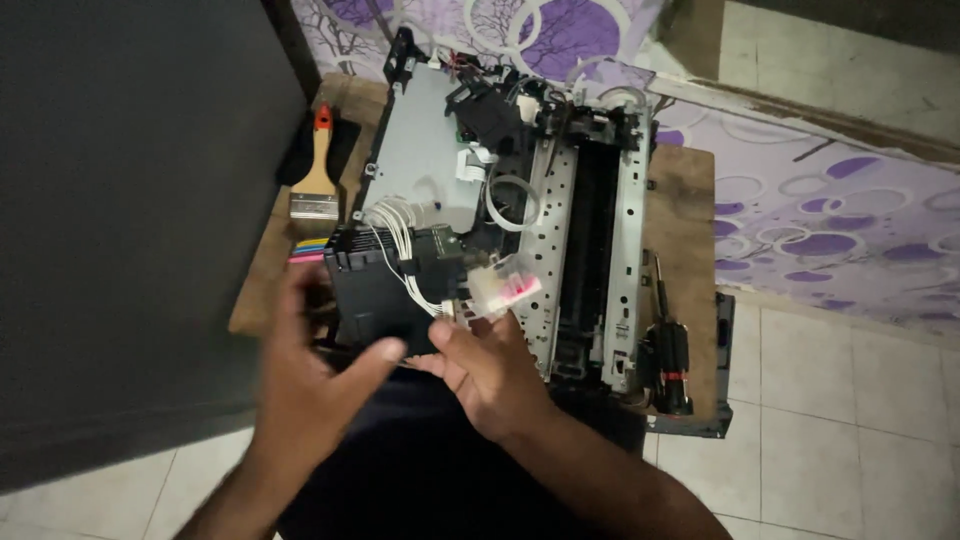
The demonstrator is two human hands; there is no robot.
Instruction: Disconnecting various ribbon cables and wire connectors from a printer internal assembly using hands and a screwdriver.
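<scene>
My right hand [490, 375] pinches a small clear cartridge [500, 290] with pink inside; my left hand [310, 385], fingers open, touches the black ink box [375, 290] of the printer [500, 190].

We're in a home w/ a makeshift repair spot. Opened printer [500, 210] sits on a small wooden table [685, 200]; tiled floor [850, 400] at 4 o'clock, purple patterned bedsheet [820, 220] at 2, paintbrush [316, 170] at 10.
</scene>
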